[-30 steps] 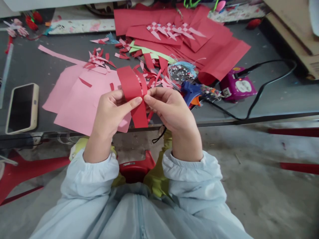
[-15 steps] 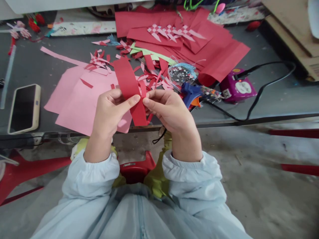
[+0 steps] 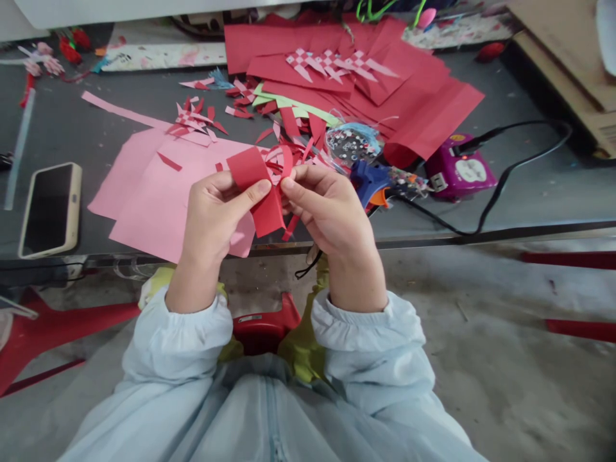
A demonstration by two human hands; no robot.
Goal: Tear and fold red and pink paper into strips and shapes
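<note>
Between my hands, above the table's front edge, is a red paper strip (image 3: 267, 215), partly cut into narrower bands that curl near its right side. My left hand (image 3: 209, 208) pinches the wide part with thumb on top and fingers behind. My right hand (image 3: 327, 202) pinches a narrow curled band at the right edge; its fingertips are partly hidden. Under and beside the left hand lie pink paper sheets (image 3: 149, 192). Just behind the hands are red and pink paper scraps (image 3: 308, 138). A blue glue gun (image 3: 368, 183) lies right of my right hand.
Red paper sheets (image 3: 433, 109) are piled at the back, with several woven paper fish (image 3: 330, 62) on top. A purple power adapter (image 3: 459, 168) with a black cable (image 3: 505, 173) sits to the right. A phone (image 3: 51, 208) lies at left. Cardboard (image 3: 568, 51) stands back right.
The red strip's far end has bent down toward me, so it looks shorter. The narrow band now curls up into a loop by my right fingers. Both hands stay nearly in place.
</note>
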